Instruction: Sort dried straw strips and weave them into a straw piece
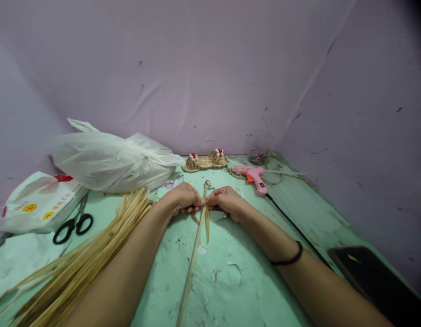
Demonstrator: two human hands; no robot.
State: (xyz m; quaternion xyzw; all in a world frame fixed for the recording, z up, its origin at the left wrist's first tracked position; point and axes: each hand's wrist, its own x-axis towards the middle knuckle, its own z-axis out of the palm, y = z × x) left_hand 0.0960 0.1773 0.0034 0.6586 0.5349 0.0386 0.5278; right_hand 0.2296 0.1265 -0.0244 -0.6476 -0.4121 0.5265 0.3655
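Both hands meet at the middle of the green table point(231, 281), pinching a thin braid of dried straw strips point(205, 193). My left hand point(186, 198) grips the braid from the left, and my right hand point(227, 202) from the right, fingertips nearly touching. The braid's top end lies by a small metal-looking piece point(207, 184). Below the fingers, one long straw strip point(192, 272) runs toward the near edge, and a shorter strip point(207, 225) hangs beside it. A bundle of straw point(84, 259) lies next to my left forearm.
White plastic bag point(118, 159), printed box point(47, 200) and black-handled scissors point(74, 227) are at left. Woven slippers point(205, 162) lie at the back. A pink glue gun point(253, 176) with black cord, a jar of small items point(258, 156) and a dark tray-like object point(374, 277) are right.
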